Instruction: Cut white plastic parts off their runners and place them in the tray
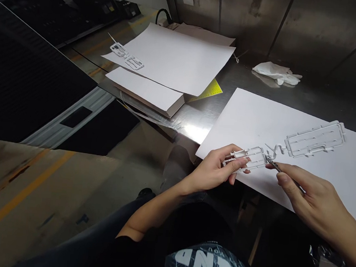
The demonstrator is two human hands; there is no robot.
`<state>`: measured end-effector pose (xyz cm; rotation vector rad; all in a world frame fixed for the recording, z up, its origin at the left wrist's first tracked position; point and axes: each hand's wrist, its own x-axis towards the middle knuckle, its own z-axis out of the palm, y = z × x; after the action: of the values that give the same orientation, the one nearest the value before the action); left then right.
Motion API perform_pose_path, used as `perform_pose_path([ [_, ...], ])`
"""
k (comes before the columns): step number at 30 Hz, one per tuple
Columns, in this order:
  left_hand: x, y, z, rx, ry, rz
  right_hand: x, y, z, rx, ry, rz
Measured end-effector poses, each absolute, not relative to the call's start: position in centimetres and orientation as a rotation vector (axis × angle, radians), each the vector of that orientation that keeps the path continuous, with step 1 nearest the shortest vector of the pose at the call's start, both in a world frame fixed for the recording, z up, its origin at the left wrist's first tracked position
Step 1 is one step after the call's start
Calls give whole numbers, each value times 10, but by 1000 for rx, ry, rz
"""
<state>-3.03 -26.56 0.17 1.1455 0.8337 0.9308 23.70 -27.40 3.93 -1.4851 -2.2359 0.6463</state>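
L hand [216, 171] pinches white plastic moulded frame part [251, 157]; R hand [310, 196] closed on thin metal tool [275, 166], tip touching part, over white paper sheet [261, 116].

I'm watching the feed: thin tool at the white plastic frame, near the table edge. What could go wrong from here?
1. The left hand pinches only one end of the thin plastic frame; pressure from the tool in the right hand might bend or snap it.
2. The tool tip points toward the left fingers; a slip could nick them.
3. The work sits at the sheet edge, so freed bits may drop off.
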Motion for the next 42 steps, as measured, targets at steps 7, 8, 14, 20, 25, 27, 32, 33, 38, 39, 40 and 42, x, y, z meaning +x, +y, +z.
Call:
perform_pose_path([
  [7, -25, -264, -3, 1112, 807, 954, 236, -269, 34, -1430, -2195, 628],
  [8, -25, -264, -3, 1108, 812, 952, 235, -269, 34, -1431, -2197, 637],
  [14, -24, -263, -7, 1095, 816, 924, 228, -278, 30, -1510, -2152, 664],
  [20, -25, -267, -7, 1110, 830, 949, 217, -283, 26, -1671, -1884, 648],
  [25, -34, -253, -8, 1283, 1296, 1281, 208, -270, 11, -1765, -1766, 571],
  [27, -40, -241, -16, 1368, 1495, 1328, 201, -262, 0, -1744, -1829, 502],
  [32, -54, -219, -44, 1860, 1776, 1078, 194, -250, -14, -1696, -1951, 377],
  [33, -56, -218, -47, 1973, 1807, 1061, 196, -251, -11, -1671, -1931, 375],
  [38, -47, -226, -33, 2401, 1396, 1143, 214, -262, 14, -1471, -1732, 521],
  [39, -42, -228, -27, 2413, 1275, 1148, 217, -263, 18, -1413, -1687, 552],
  [40, -37, -231, -22, 2394, 1164, 1145, 219, -264, 20, -1362, -1647, 567],
  [42, -28, -234, -13, 2265, 988, 1108, 221, -265, 22, -1297, -1590, 562],
])
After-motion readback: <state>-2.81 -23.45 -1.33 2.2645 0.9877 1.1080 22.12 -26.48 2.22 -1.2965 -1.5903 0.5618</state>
